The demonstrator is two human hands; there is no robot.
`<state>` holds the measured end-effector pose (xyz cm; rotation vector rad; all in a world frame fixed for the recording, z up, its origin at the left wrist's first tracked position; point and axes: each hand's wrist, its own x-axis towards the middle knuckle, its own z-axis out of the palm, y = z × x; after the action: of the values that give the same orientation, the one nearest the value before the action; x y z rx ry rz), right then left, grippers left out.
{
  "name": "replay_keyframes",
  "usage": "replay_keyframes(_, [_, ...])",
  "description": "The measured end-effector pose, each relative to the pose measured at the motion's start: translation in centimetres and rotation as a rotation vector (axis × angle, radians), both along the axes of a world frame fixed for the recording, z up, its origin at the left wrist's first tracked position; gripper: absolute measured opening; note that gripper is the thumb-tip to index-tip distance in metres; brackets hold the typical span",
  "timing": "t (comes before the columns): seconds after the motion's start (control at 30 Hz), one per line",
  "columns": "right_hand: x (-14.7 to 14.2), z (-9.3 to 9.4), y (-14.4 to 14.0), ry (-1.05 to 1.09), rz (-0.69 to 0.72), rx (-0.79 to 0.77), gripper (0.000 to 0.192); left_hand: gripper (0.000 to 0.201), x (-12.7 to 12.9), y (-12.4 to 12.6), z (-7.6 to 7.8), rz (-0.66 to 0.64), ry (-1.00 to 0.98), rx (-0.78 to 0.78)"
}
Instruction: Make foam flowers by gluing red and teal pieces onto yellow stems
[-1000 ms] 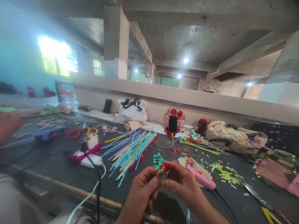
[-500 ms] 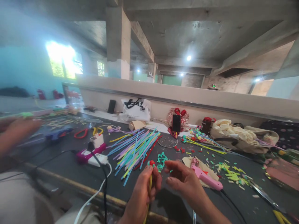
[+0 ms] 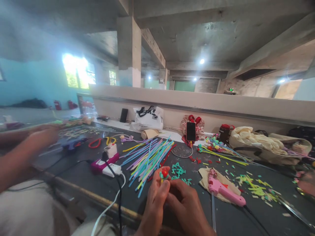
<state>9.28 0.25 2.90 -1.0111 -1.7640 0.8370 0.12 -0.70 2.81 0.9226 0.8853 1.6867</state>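
Note:
My left hand point(image 3: 155, 201) is closed round a small flower point(image 3: 164, 173) with a red and teal head. The head pokes up above my thumb, with a bit of yellow just under it; the rest of the stem is hidden by my hands. Against the left hand presses my right hand point(image 3: 185, 205), its fingers bent in and meeting the left fingers. What the right fingertips pinch cannot be seen. Just beyond lie short teal pieces point(image 3: 179, 169), and a bundle of coloured fuzzy stems point(image 3: 150, 160) is to the left.
A pink glue gun point(image 3: 226, 191) rests on a beige pad point(image 3: 203, 178) at right, near cut yellow-green pieces point(image 3: 258, 186) and scissors point(image 3: 292, 208). A purple-and-white power strip point(image 3: 105, 166) with cords stands left. Another person's hand point(image 3: 46, 136) works at far left. A phone point(image 3: 191, 131) leans at the back.
My right hand has moved left from apart, its fingers closing in against my left hand. The flower head now shows more fully, and its yellow stem has gone out of sight. The view has shifted slightly.

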Motion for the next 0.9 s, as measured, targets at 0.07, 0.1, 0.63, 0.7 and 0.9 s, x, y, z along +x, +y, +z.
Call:
replay_keyframes(0.07, [-0.3, 0.1, 0.3, -0.078, -0.021, 0.086, 0.012, 0.038, -0.1, -0.1, 0.1, 0.015, 0.083, 0.029])
replay_keyframes(0.1, [-0.3, 0.1, 0.4, -0.112, -0.04, 0.13, 0.013, 0.038, -0.2, -0.1, 0.1, 0.022, 0.126, 0.034])
replay_keyframes(0.63, [1.1, 0.4, 1.5, -0.199, -0.18, 0.151, 0.023, 0.014, -0.5, 1.6, -0.4, -0.292, -0.222, -0.131])
replay_keyframes(0.7, [1.0, 0.3, 1.4, -0.242, -0.196, 0.175, 0.023, 0.012, -0.7, 1.7, -0.6, -0.276, -0.179, -0.133])
replay_keyframes(0.9, [0.9, -0.1, 1.3, -0.218, -0.159, 0.184, 0.023, 0.012, -1.3, 1.8, -0.6, -0.18, -0.131, -0.177])
